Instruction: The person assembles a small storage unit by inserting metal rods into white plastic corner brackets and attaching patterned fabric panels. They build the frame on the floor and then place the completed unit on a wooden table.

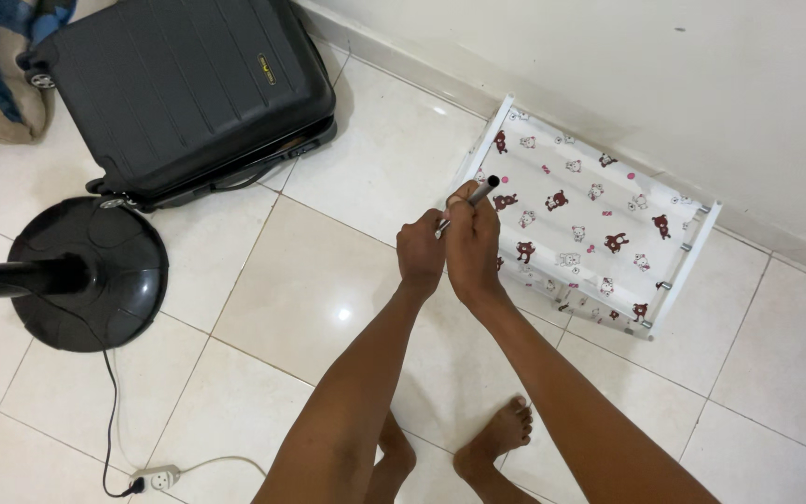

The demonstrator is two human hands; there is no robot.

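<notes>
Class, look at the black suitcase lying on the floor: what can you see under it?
Under the black suitcase only pale floor tiles show around its edges. One wheel pokes out on its left side. Anything directly beneath is covered by its body.

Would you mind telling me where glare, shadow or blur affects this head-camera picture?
Head view: a small glare spot sits on the floor tile left of the arms; soft shadow lies along the wall behind the rack; the hands, left and right, and the tube look sharp; the straight tile joints bow slightly toward the edges.
</notes>
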